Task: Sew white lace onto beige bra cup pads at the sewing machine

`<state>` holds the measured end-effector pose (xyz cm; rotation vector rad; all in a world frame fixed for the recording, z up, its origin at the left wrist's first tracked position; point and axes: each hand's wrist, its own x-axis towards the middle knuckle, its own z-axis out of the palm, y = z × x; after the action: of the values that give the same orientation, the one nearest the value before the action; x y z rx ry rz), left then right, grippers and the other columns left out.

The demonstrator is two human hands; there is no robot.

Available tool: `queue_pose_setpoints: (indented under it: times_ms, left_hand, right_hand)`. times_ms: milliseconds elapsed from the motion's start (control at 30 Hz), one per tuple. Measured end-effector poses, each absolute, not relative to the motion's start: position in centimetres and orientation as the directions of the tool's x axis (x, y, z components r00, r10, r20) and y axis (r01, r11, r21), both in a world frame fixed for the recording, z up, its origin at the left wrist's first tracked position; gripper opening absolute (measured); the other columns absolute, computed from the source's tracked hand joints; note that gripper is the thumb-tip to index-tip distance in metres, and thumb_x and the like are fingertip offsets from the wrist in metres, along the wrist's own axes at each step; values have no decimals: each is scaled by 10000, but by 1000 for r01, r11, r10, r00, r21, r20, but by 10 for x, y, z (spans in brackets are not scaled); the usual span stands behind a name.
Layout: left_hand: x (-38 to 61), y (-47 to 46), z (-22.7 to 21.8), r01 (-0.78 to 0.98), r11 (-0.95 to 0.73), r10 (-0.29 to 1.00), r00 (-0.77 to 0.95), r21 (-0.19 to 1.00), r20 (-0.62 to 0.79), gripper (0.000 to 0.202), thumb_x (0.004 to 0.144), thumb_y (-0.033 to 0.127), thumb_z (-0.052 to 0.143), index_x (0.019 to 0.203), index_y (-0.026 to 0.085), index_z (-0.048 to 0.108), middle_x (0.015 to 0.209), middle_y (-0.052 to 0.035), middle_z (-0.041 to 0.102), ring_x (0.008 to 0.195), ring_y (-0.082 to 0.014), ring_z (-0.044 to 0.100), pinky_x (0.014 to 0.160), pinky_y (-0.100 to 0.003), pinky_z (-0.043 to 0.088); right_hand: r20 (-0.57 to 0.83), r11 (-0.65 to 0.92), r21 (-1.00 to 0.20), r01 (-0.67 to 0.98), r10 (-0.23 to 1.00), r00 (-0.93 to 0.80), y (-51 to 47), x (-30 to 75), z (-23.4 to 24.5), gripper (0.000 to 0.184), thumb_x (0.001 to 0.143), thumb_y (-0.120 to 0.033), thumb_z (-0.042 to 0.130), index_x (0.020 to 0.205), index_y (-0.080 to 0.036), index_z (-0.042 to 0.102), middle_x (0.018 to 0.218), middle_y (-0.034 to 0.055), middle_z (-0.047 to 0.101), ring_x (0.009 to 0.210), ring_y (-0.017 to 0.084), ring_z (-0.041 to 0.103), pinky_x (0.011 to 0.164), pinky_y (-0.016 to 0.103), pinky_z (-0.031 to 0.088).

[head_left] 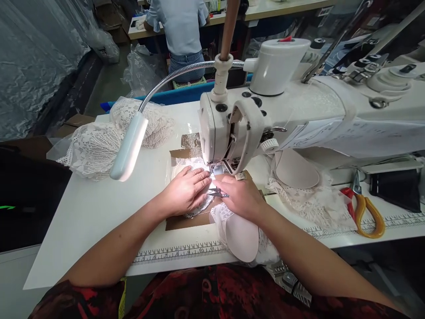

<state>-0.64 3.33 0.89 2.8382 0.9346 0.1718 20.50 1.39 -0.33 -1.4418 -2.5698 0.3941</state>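
My left hand (186, 191) lies flat, fingers stretched out, on a white lace piece (201, 209) under the head of the sewing machine (215, 128). In my right hand (242, 198) is a pair of thread snips (216, 193), its blades pointing left beneath my palm. The fingertips of that hand touch the lace close to the needle area, where bright lamp light washes out detail. Below my right wrist, a smooth pale cup pad (244, 237) with lace around it hangs at the table's front edge. Brown cardboard (181, 223) surrounds the work spot.
Bundled lace (94, 148) lies at the table's left. A bent-neck lamp (130, 148) arches over the left side. Right of the machine are another cup pad (295, 168) with lace and orange-handled scissors (368, 217). A printed ruler (182, 253) runs along the front edge. A person (182, 31) sits beyond.
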Motion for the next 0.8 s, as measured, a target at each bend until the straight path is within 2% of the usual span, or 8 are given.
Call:
queue_pose_setpoints:
  times_ms: [100,267,467,567,633,700,800]
  left_hand:
    - [-10,39,5,577,-788,604,793,215,86,448,921,375,429,1268,122,554,1337,-152,535,1242,-312,466,1062,-520,300]
    - [-13,47,2,597,-773,625,774,215,98,427,922,332,401,1255,119,562,1335,-137,545,1241,-289,481,1082,-511,276]
    - [-13,51,0,623,-740,660,744,253,99,441,886,316,445,1269,124,550,1330,-154,541,1200,-312,500,1077,-536,265]
    - [-12,51,-1,650,-715,688,720,258,91,460,885,339,449,1279,121,538,1312,-164,549,1177,-319,504,1070,-545,264]
    - [-11,50,-2,670,-702,703,706,243,86,467,895,347,431,1294,121,522,1303,-168,553,1182,-322,495,1065,-550,258]
    - [-11,49,-2,685,-696,712,698,217,81,472,909,344,404,1314,123,499,1319,-171,538,1211,-325,468,1057,-548,259]
    - [-12,46,-4,699,-689,721,688,194,82,483,918,347,388,1347,139,463,1376,-165,485,1273,-329,408,1043,-543,275]
  right_hand:
    - [0,489,-311,815,857,-515,15,204,-4,346,798,-195,489,1103,-231,648,817,30,653,681,165,526,574,282,263]
    - [-42,467,-307,829,864,-502,17,201,0,412,800,-193,475,1186,-238,614,920,43,671,737,180,570,578,280,296]
    - [-47,444,-320,837,874,-483,17,199,-3,498,803,-209,494,1297,-254,534,1111,46,674,849,206,619,626,283,377]
    - [-44,438,-332,836,878,-477,17,199,-8,521,803,-194,496,1320,-254,514,1104,49,683,842,208,627,636,282,396]
    - [-45,440,-381,813,870,-492,18,202,-6,513,807,-187,490,1314,-251,520,1049,52,699,817,207,631,643,280,409]
    - [-47,426,-478,768,861,-506,18,209,0,483,825,-221,494,1306,-251,524,1002,53,709,811,209,637,655,281,427]
    - [-83,303,-618,725,892,-444,15,231,17,368,874,-387,486,1199,-254,599,997,59,712,852,218,649,677,282,456]
